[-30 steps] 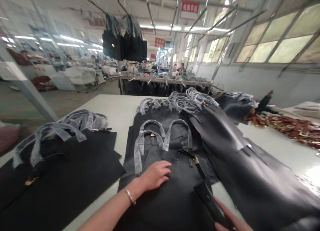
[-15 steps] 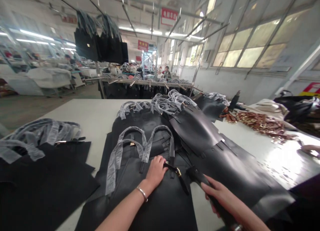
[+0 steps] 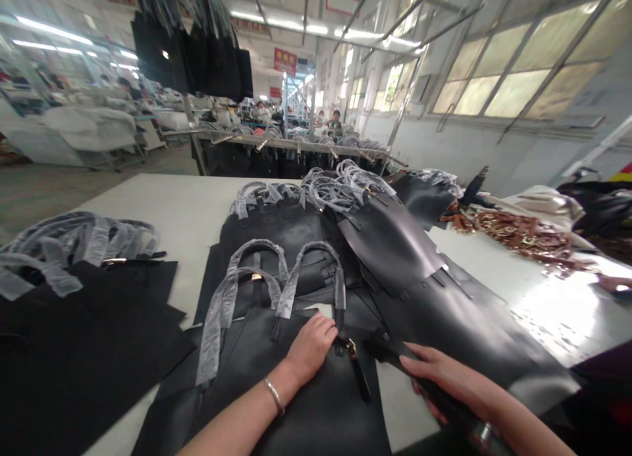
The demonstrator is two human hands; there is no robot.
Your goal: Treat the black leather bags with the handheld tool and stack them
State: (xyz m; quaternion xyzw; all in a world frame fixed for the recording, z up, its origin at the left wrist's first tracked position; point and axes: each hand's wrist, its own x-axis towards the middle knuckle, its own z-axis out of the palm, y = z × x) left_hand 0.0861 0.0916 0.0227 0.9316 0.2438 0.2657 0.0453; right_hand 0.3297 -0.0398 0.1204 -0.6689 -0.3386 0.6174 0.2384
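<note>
Head view: my left grip [image 3: 312, 344] curls against a black panel [image 3: 316, 413] on the desk [image 3: 158, 199], by a buckled strap [image 3: 363, 377]; cannot tell if clamped. Right grip [image 3: 437, 370]: clamped on long black object [image 3: 389, 349].

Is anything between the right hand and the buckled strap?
Only the long black object held in the right hand, its tip toward the buckled strap. Nothing visible blocks the gap from tip to strap; the left hand is at the strap's other side.
</note>
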